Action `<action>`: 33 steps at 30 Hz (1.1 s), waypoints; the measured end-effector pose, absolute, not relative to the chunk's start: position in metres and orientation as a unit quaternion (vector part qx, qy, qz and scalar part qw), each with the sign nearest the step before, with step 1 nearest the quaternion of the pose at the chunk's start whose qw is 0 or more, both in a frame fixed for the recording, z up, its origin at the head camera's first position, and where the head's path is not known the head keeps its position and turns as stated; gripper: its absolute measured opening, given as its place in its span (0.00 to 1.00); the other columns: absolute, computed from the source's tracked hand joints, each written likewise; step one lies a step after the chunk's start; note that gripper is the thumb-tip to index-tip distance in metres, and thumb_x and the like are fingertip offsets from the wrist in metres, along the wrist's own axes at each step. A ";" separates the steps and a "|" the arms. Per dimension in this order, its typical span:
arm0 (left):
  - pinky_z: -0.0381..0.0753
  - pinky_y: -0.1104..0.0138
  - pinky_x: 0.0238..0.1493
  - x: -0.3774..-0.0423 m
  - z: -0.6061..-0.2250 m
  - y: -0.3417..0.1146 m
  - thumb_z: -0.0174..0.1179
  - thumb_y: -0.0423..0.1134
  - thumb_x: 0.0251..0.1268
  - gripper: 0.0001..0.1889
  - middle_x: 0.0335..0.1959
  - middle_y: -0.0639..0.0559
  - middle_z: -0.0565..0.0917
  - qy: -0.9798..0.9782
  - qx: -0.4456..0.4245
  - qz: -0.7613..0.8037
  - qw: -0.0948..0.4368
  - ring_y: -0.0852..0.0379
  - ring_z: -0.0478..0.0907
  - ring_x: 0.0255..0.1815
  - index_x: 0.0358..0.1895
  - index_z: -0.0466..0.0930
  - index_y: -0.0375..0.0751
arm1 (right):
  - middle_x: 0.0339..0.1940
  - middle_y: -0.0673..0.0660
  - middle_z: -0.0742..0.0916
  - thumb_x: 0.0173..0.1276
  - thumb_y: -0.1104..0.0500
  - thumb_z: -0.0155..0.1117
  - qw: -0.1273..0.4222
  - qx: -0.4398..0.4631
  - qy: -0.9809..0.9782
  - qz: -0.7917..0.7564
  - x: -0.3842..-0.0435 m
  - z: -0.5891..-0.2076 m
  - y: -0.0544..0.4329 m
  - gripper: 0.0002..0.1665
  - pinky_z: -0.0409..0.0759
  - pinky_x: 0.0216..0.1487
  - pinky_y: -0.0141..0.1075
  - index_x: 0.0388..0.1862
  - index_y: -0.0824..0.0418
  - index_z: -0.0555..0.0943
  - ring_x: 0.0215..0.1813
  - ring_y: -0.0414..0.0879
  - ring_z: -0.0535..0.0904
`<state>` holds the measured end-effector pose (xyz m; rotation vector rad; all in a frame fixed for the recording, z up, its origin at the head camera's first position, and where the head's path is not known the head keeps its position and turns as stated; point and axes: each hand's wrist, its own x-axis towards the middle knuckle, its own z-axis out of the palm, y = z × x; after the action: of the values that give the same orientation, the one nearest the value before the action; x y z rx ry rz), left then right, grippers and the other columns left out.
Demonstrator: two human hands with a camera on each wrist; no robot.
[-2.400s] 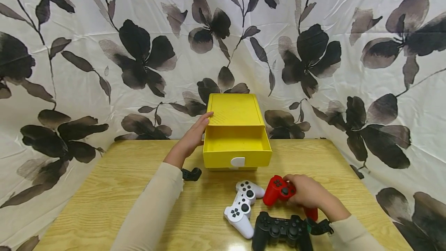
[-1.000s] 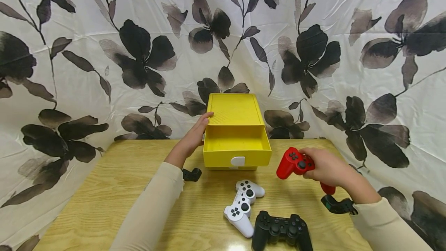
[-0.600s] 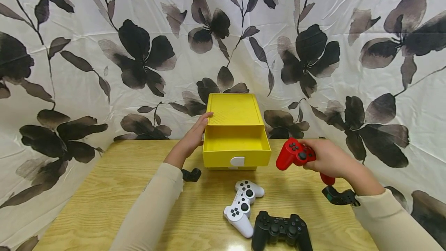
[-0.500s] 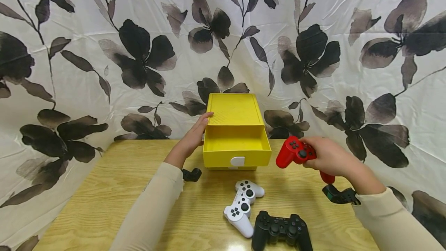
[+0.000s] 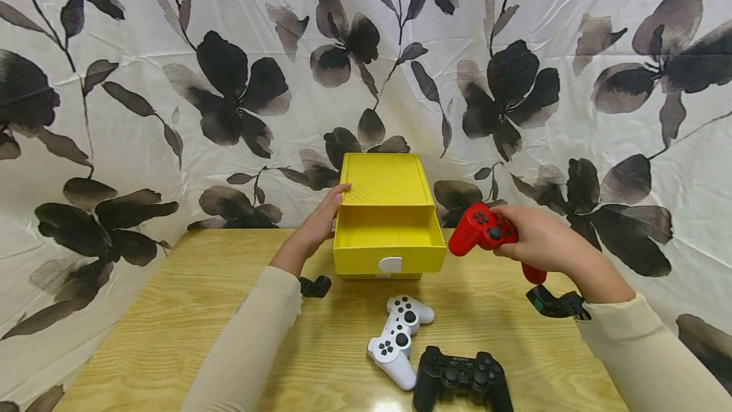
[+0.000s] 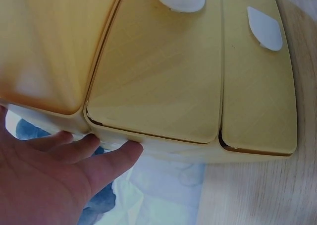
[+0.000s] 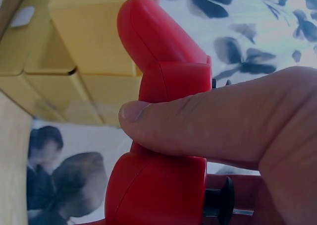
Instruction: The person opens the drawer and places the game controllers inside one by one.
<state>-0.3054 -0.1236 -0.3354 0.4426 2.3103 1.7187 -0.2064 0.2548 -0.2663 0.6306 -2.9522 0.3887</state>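
Observation:
My right hand (image 5: 540, 240) grips a red game controller (image 5: 471, 229), held in the air to the right of a yellow drawer box (image 5: 386, 177). In the right wrist view the thumb (image 7: 193, 123) lies across the controller's middle, and the black stick points toward the palm. The box's top drawer (image 5: 389, 259) is pulled out, its inside bare. My left hand (image 5: 314, 224) rests against the box's left side with fingers extended. In the left wrist view its fingertips (image 6: 131, 148) touch the side wall beside the lower drawer fronts with white tabs.
On the wooden table (image 5: 217, 310), a white game controller (image 5: 394, 339) lies in front of the box. A black game controller (image 5: 462, 377) lies nearer, at the front edge of the view. A floral-printed cloth (image 5: 240, 81) hangs behind and at both sides.
My right hand has lifted the red controller off the table beside the black one and raised it to about the open drawer's height. The left hand and box have stayed put.

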 end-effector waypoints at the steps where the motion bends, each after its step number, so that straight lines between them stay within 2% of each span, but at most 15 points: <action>1: 0.60 0.35 0.67 -0.305 -0.335 -0.123 0.28 0.54 0.80 0.25 0.81 0.52 0.38 0.788 0.151 0.586 0.114 0.40 0.45 0.79 0.76 0.48 0.60 | 0.41 0.55 0.87 0.54 0.59 0.74 0.052 0.209 -0.968 0.125 -0.207 -0.264 0.253 0.35 0.78 0.37 0.43 0.61 0.63 0.75 0.36 0.45 0.79; 7: 0.60 0.35 0.67 -0.305 -0.335 -0.123 0.28 0.54 0.80 0.25 0.81 0.51 0.39 0.787 0.147 0.588 0.114 0.39 0.45 0.79 0.76 0.48 0.61 | 0.38 0.52 0.86 0.55 0.60 0.73 0.061 0.220 -0.966 0.121 -0.212 -0.254 0.243 0.31 0.78 0.39 0.43 0.58 0.61 0.76 0.36 0.45 0.78; 13: 0.60 0.36 0.68 -0.305 -0.335 -0.123 0.28 0.54 0.80 0.25 0.81 0.51 0.39 0.787 0.147 0.588 0.114 0.40 0.46 0.79 0.76 0.48 0.60 | 0.41 0.54 0.87 0.55 0.59 0.73 0.062 0.220 -0.967 0.112 -0.215 -0.245 0.231 0.33 0.79 0.41 0.46 0.61 0.62 0.75 0.38 0.47 0.79; 22: 0.61 0.36 0.67 -0.309 -0.339 -0.124 0.27 0.54 0.80 0.25 0.81 0.52 0.38 0.792 0.153 0.580 0.114 0.39 0.46 0.79 0.77 0.46 0.61 | 0.40 0.53 0.86 0.56 0.60 0.71 0.067 0.238 -0.963 0.106 -0.222 -0.235 0.214 0.31 0.77 0.41 0.46 0.60 0.59 0.75 0.38 0.48 0.78; 27: 0.61 0.35 0.66 -0.323 -0.355 -0.125 0.27 0.59 0.78 0.26 0.81 0.55 0.38 0.790 0.151 0.585 0.103 0.40 0.46 0.79 0.75 0.48 0.65 | 0.37 0.52 0.85 0.56 0.60 0.71 0.071 0.246 -0.961 0.102 -0.225 -0.231 0.205 0.28 0.77 0.41 0.45 0.57 0.59 0.76 0.36 0.48 0.77; 31: 0.63 0.35 0.66 -0.328 -0.363 -0.126 0.28 0.64 0.76 0.26 0.80 0.56 0.41 0.792 0.150 0.585 0.089 0.41 0.48 0.79 0.74 0.50 0.69 | 0.41 0.53 0.86 0.56 0.60 0.72 0.074 0.247 -0.961 0.101 -0.226 -0.229 0.198 0.30 0.78 0.43 0.46 0.59 0.58 0.76 0.39 0.49 0.78; 33: 0.63 0.35 0.66 -0.325 -0.360 -0.126 0.28 0.63 0.76 0.26 0.80 0.54 0.41 0.791 0.150 0.586 0.090 0.41 0.48 0.79 0.74 0.50 0.69 | 0.43 0.54 0.86 0.56 0.59 0.72 0.075 0.245 -0.961 0.101 -0.227 -0.228 0.194 0.30 0.78 0.45 0.47 0.59 0.58 0.75 0.41 0.50 0.79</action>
<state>-0.3246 -0.1257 -0.3603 0.4459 2.3528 1.7413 -0.2273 0.1936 -0.2278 0.7365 -2.8840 0.3043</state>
